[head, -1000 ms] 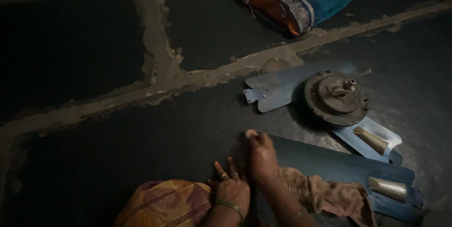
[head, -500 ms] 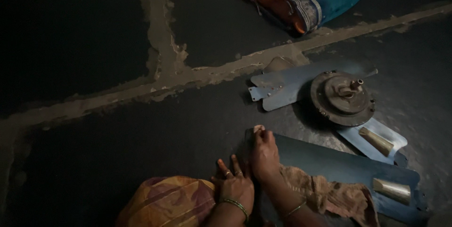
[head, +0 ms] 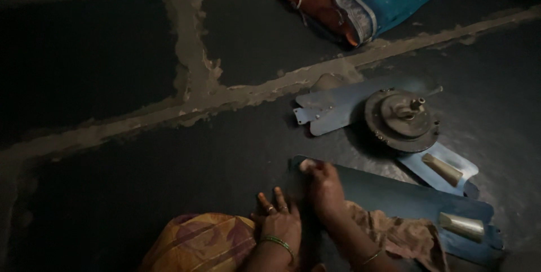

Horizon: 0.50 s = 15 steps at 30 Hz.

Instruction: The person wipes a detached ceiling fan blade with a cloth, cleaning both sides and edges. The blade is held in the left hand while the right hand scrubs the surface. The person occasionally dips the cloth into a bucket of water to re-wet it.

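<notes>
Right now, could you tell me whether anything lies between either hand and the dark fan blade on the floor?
Nothing visible does. The right hand rests directly on the dark fan blade near its rounded end, and the left hand lies beside that end. The brown cloth sits behind the right wrist.

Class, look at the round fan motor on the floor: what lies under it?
Under the fan motor lie two blue fan blades, one sticking out left, one lower right. Their inner ends and any fixing to the motor are covered by it.

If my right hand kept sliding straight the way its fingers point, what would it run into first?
Probably only bare floor: the right hand rests at the rounded end of the dark fan blade, fingers pointing up-left past its tip. The other blade lies off that line, though depth is unclear.
</notes>
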Tool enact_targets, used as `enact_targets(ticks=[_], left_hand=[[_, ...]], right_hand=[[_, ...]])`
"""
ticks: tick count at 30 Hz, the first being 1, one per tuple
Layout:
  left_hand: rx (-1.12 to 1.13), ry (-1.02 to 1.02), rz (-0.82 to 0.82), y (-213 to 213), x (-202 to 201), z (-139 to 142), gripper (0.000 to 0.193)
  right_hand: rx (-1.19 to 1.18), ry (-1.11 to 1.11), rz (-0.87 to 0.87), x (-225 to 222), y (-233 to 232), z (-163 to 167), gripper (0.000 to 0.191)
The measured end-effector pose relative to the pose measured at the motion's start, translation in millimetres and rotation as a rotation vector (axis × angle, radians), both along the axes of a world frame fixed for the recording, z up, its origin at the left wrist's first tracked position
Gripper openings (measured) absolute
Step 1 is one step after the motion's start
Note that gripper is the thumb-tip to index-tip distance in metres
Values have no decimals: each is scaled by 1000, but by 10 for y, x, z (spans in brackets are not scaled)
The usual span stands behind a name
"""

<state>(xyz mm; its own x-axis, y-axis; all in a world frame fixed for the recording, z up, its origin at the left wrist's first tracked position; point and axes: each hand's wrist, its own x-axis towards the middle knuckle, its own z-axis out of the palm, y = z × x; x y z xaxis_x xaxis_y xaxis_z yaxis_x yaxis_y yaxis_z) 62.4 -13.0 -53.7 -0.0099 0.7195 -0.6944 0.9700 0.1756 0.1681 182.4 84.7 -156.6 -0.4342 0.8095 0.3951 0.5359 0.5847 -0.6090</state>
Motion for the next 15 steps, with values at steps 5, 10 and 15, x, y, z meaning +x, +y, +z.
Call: enact_targets(ticks=[5, 10, 15], left_hand=[[-24, 7, -24, -4, 8, -102, 69], [74, -12, 71, 2, 37, -127, 76], [-104, 46, -107, 37, 19, -90, 49]], right_hand=[[-22, 94, -61, 33, -47, -185, 69], [-162, -12, 227, 123, -79, -46, 65], [-445, -159, 105, 80, -105, 308, 27]])
